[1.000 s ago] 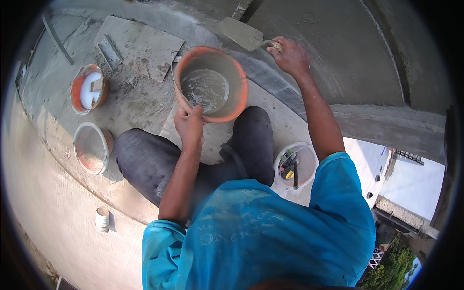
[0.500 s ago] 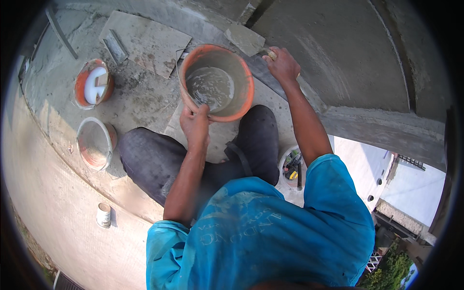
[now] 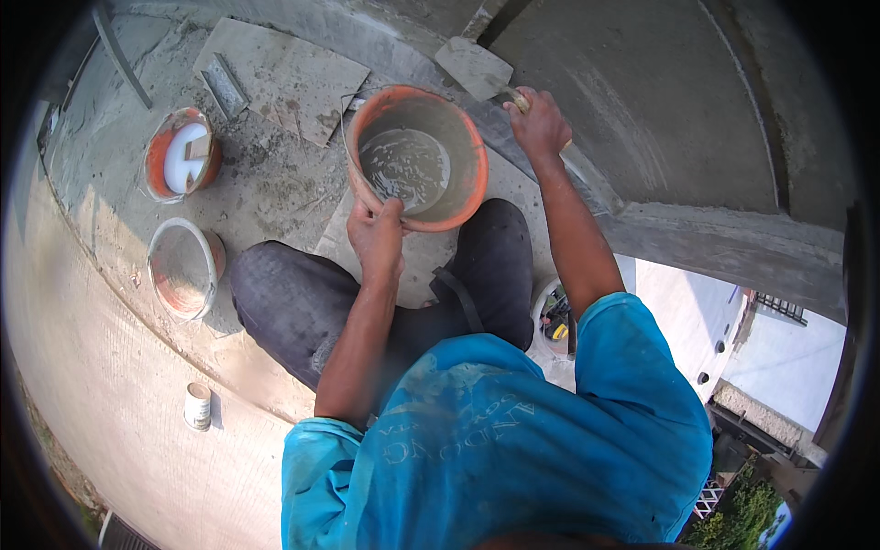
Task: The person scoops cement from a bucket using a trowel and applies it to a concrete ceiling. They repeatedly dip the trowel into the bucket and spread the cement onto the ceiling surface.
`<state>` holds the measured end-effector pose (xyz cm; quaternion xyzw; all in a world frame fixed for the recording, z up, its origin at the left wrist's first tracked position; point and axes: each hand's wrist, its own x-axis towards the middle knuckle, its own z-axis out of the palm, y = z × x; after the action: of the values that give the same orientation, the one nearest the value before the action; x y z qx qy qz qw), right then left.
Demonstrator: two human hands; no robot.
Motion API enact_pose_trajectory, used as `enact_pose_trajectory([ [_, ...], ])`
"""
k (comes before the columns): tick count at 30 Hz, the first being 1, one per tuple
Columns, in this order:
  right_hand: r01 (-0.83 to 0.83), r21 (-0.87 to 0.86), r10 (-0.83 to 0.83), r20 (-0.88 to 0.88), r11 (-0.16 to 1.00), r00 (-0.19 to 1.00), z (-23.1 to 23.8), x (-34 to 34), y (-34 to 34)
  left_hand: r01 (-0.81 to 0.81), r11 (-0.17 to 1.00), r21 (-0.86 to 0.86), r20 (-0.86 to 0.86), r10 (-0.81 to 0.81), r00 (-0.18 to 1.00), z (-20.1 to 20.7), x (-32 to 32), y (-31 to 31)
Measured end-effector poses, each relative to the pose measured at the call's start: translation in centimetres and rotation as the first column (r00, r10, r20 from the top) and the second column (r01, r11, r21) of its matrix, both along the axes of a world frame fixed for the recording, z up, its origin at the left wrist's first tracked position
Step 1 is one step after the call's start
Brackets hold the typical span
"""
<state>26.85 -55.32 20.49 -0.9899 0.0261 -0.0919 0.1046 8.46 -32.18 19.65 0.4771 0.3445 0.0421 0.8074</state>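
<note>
My left hand (image 3: pixel 376 236) is closed on the near rim of an orange bucket (image 3: pixel 473 174), which tilts toward me above my knees. Grey, wet mortar or cement slurry (image 3: pixel 404 168) lies in the bottom of it. Wrapped round a handle, my right hand (image 3: pixel 539 125) grips a trowel (image 3: pixel 474 67). The trowel's flat, grey-coated blade is up beyond the bucket's far right side, close against the grey plastered wall (image 3: pixel 632 119). From this view I cannot tell whether the blade touches the wall.
On the left stand an orange bucket (image 3: pixel 149 165) with white contents and a pale-rimmed bucket (image 3: pixel 154 255). A small white can (image 3: pixel 197 406) is on the lower-left floor. A board (image 3: pixel 284 69) and a metal channel piece (image 3: pixel 223 86) lie ahead. A tool bucket (image 3: pixel 555 316) sits by my right knee.
The trowel blade has turned and shifted slightly up and right, showing more of its face. The bucket and my left hand appear slightly further right.
</note>
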Motion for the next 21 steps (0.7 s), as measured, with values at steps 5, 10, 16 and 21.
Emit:
enact_pose_trajectory([
  [5, 0.072, 0.028, -0.074, 0.120, 0.997, 0.990, 1.8, -1.1, 1.0, -0.004, 1.000, 0.011, -0.013, 0.004, 1.000, 0.1, 0.1, 0.2],
  [10, 0.097, 0.018, -0.098, 0.050, 0.995, 0.994, 3.1, -1.4, 1.5, 0.041, 0.999, 0.003, 0.005, -0.041, 0.999, -0.3, 0.3, 0.5],
  [16, -0.067, -0.061, 0.057, -0.160, 0.996, 0.985, 6.2, -4.1, -0.5, 0.018, 0.999, -0.047, 0.035, -0.016, 0.999, 0.1, 0.4, 0.6],
  [21, -0.357, -0.225, 0.253, -0.388, 0.907, 0.886, 11.0, -8.0, 0.6, 0.086, 0.996, 0.021, 0.046, -0.087, 0.995, -0.5, 0.3, 0.8],
])
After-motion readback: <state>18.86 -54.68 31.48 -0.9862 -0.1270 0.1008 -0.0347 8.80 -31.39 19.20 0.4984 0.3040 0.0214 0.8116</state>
